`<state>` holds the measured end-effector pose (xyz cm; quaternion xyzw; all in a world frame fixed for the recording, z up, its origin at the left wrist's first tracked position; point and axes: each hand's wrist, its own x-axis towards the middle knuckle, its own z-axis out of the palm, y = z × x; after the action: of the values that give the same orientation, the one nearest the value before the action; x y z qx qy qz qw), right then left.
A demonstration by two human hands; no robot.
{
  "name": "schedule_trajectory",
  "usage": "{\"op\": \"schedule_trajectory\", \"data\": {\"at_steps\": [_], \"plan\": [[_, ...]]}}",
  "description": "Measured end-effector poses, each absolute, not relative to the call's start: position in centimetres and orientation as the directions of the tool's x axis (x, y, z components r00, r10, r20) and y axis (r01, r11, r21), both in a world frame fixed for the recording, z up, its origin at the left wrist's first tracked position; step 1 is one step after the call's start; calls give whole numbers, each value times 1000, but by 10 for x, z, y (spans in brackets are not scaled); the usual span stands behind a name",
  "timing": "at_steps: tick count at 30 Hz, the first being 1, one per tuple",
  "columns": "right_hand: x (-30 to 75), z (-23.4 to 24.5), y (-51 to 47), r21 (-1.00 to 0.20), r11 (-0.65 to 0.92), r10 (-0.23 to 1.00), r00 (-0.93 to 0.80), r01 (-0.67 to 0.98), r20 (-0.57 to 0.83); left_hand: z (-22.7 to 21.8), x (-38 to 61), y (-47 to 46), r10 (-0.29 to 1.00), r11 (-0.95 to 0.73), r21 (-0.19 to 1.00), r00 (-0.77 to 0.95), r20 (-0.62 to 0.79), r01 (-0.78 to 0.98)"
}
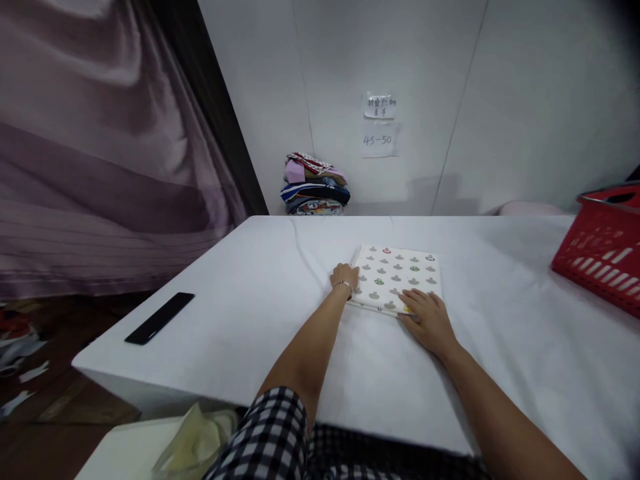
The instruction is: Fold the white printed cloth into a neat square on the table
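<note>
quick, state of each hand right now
Left hand: curled at left edge of the folded cloth; grip unclear.
Right hand: open, resting on its near right corner.

Cloth [397, 272]: white, grey mushroom-like motifs, a few green and red. Surface [255, 293]: white. Basket [600, 233]: red. Sleeve [273, 437]: black-and-white check. Curtain [100, 173]: mauve.

I count two hands [427, 323], one patterned cloth [395, 270], one basket [600, 233]. I see two notes [379, 108], one fabric stack [316, 190], one black strip [161, 319].
</note>
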<state>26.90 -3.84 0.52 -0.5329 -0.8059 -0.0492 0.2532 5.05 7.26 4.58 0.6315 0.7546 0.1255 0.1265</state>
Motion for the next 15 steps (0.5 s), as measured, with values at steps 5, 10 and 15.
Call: {"op": "schedule_trajectory", "data": {"at_steps": [5, 10, 15], "plan": [[269, 7, -38, -203, 436, 837, -312, 877, 450, 33, 50, 71, 980, 180, 353, -199, 18, 918], [269, 8, -39, -217, 438, 835, -306, 872, 458, 35, 47, 69, 980, 187, 352, -198, -7, 917], [267, 9, -40, -229, 430, 840, -293, 873, 457, 51, 41, 81, 978, 187, 402, -131, -163, 897]]}}
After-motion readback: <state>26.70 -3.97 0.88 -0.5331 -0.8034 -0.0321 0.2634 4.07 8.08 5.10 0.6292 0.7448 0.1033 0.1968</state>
